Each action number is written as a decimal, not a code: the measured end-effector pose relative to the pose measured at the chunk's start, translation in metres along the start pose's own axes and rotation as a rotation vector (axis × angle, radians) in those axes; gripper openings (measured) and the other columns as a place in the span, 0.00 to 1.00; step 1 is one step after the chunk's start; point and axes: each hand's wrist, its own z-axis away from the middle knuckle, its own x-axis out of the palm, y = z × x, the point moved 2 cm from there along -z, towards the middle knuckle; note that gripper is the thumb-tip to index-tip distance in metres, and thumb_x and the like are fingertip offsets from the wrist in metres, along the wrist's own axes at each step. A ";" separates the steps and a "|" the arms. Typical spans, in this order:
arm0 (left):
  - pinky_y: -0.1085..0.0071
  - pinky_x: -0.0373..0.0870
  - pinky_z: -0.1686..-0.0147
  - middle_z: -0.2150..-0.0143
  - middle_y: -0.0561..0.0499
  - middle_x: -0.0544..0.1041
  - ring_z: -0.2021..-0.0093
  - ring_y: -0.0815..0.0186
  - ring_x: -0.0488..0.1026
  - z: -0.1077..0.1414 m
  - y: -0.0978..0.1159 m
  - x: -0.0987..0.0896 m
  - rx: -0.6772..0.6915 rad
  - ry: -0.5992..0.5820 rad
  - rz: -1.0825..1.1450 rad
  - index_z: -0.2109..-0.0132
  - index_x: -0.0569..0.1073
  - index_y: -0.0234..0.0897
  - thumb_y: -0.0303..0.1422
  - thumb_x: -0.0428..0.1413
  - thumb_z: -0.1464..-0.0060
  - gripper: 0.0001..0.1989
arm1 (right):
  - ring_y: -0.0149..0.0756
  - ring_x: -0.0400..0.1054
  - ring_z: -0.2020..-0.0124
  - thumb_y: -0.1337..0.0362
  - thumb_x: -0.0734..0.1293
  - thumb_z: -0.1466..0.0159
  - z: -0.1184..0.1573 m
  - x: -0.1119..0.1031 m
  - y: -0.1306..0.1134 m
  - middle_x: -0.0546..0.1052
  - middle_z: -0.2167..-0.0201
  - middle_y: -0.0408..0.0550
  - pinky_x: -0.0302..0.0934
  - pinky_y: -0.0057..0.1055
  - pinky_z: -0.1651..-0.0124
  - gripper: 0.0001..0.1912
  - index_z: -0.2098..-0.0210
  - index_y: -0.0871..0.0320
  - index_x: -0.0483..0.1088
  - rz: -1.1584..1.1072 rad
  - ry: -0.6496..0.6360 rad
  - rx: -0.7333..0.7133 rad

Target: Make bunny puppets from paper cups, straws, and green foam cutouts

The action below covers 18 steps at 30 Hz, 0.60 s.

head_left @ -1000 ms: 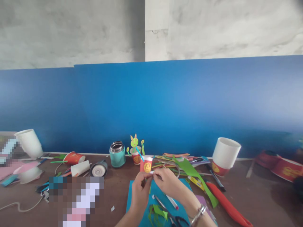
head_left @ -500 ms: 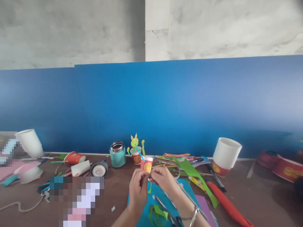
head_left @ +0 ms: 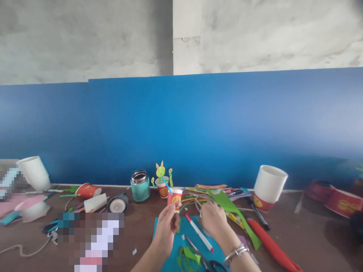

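Lower centre: the left hand (head_left: 166, 231) is apparently pinching a white scrap (head_left: 180, 204), fingertips nearly closed for steadiness; the right hand (head_left: 213, 219) is curling beside green paper (head_left: 229, 204), its grip hidden.

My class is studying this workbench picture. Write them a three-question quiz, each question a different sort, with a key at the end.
1. True or false: the turquoise jar has a lid on its mouth.

2. Choose one. Which thing is seen between the left hand and the right hand?
A) the turquoise jar
B) the white marker
C) a cup lying on its side

3. Fill in the missing colour: the scissors lie on a ____ sheet.

Key:
1. False; its mouth is open.
2. B
3. blue
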 end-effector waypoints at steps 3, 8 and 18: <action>0.78 0.43 0.82 0.85 0.61 0.59 0.83 0.77 0.52 0.001 -0.001 0.000 -0.034 0.012 0.065 0.62 0.75 0.33 0.46 0.64 0.59 0.22 | 0.43 0.72 0.63 0.69 0.62 0.43 -0.002 0.000 -0.014 0.79 0.68 0.54 0.61 0.31 0.61 0.09 0.70 0.61 0.75 -0.181 0.004 -0.100; 0.79 0.45 0.83 0.83 0.61 0.59 0.82 0.79 0.52 0.003 0.001 0.003 -0.056 0.003 0.149 0.67 0.77 0.34 0.40 0.67 0.63 0.17 | 0.34 0.70 0.72 0.63 0.63 0.44 -0.005 0.006 -0.025 0.77 0.75 0.47 0.60 0.25 0.70 0.10 0.71 0.63 0.74 -0.576 -0.048 -0.183; 0.73 0.67 0.67 0.64 0.46 0.79 0.65 0.65 0.75 0.004 0.002 0.004 0.007 -0.114 0.027 0.52 0.75 0.38 0.40 0.63 0.53 0.21 | 0.36 0.66 0.66 0.73 0.60 0.48 0.007 -0.008 -0.029 0.72 0.72 0.48 0.58 0.30 0.61 0.08 0.81 0.58 0.65 -0.464 0.244 -0.347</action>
